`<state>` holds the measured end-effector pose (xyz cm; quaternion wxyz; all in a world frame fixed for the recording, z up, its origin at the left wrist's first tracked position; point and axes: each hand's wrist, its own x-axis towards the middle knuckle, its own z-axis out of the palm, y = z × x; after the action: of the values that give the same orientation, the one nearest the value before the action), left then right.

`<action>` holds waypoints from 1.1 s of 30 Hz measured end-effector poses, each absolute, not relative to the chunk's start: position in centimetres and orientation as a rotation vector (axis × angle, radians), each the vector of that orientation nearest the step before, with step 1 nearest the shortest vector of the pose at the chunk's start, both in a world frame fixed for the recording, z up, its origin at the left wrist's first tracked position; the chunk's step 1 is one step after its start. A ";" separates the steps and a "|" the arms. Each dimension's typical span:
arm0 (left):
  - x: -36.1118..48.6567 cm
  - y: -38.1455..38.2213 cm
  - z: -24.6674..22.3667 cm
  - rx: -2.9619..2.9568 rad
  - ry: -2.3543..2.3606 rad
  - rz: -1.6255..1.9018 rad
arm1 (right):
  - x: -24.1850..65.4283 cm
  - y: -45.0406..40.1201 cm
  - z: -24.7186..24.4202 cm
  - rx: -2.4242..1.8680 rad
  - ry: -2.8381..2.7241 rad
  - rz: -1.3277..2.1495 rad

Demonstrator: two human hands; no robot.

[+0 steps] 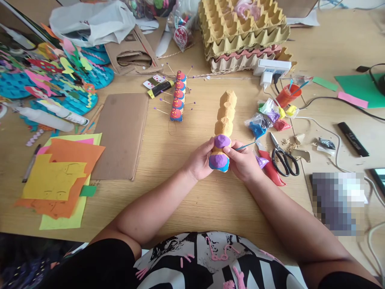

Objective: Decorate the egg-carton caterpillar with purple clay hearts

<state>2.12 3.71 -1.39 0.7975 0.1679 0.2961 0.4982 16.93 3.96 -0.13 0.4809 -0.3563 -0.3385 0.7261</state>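
Observation:
A strip of yellow egg carton point(226, 116) stands out from between my hands, its nearest bumps covered in purple clay point(219, 161) with blue clay at the lower edge. My left hand point(201, 160) is closed on the strip's left side. On the right side, my right hand point(243, 159) presses its thumb against the carton between the two purple patches, and a thin blue stick point(246, 145) juts out from it. Beyond my hands to the left lies a finished-looking red and blue caterpillar point(178, 96) with smiling faces and purple-tipped pins.
Black scissors point(284, 156), clay bags point(258, 125) and an orange cup point(288, 95) are at the right. Egg trays point(240, 32) are stacked behind. Cardboard point(120, 136), coloured papers point(60, 176) and glue bottles point(45, 117) lie left. A white cable point(338, 148) crosses the right side.

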 end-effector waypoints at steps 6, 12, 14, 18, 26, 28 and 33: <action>2.2 3.6 -1.2 0.378 0.616 1.083 | 17.1 4.1 -0.2 -0.887 -0.843 1.734; 2.2 3.6 -0.9 0.375 0.688 1.087 | 17.3 4.2 -0.1 -0.889 -0.880 1.755; 2.2 3.6 -0.9 0.382 0.688 1.090 | 17.3 4.2 -0.1 -0.883 -0.881 1.740; 2.1 3.5 -1.1 0.404 0.636 1.102 | 17.1 4.2 0.0 -0.884 -0.843 1.792; 2.5 3.4 -1.5 0.543 0.687 1.187 | 17.7 4.5 -0.4 -0.894 -0.727 1.864; 2.5 3.3 -1.6 0.637 0.799 1.218 | 18.2 4.8 -0.6 -0.898 -0.774 1.881; 2.0 2.7 -1.3 0.950 1.077 1.505 | 19.2 5.6 -0.5 -0.908 -0.868 1.791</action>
<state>2.04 2.72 -1.26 0.5063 0.3939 0.4465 0.6238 19.19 5.63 -0.54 0.4592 -0.3686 -0.3525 0.7273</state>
